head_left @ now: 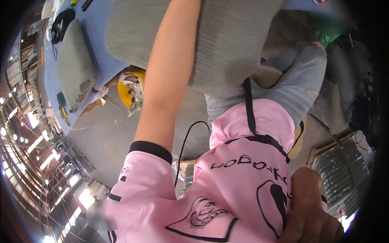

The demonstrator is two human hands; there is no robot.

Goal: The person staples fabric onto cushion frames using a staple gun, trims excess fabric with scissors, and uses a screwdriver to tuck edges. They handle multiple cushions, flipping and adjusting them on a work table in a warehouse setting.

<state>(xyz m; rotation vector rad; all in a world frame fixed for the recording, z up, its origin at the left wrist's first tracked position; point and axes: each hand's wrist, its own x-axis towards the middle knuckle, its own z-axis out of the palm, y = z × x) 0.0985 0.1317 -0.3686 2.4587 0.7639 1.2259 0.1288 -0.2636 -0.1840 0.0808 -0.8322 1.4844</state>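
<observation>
My left forearm stretches up across a large grey ribbed fabric piece [231, 44], and the left hand lies beyond the top edge, out of sight. The fabric piece rests partly on the blue table and reaches over my lap. At the lower right, close to my chest, is my right hand [312, 222], raised with the arm bent. Its back and knuckles show, while the fingertips are hidden, and nothing held can be made out. A second grey fabric-covered piece [75, 67], like a cushion, lies at the left on the table.
The blue table [103, 24] curves along the upper left, with a black bundle [63, 25] near its far edge. Under it sits a yellow and white object [131, 91]. A black cable [184, 143] hangs beside me. Plastic-wrapped grey pieces [340, 174] are stacked at the right.
</observation>
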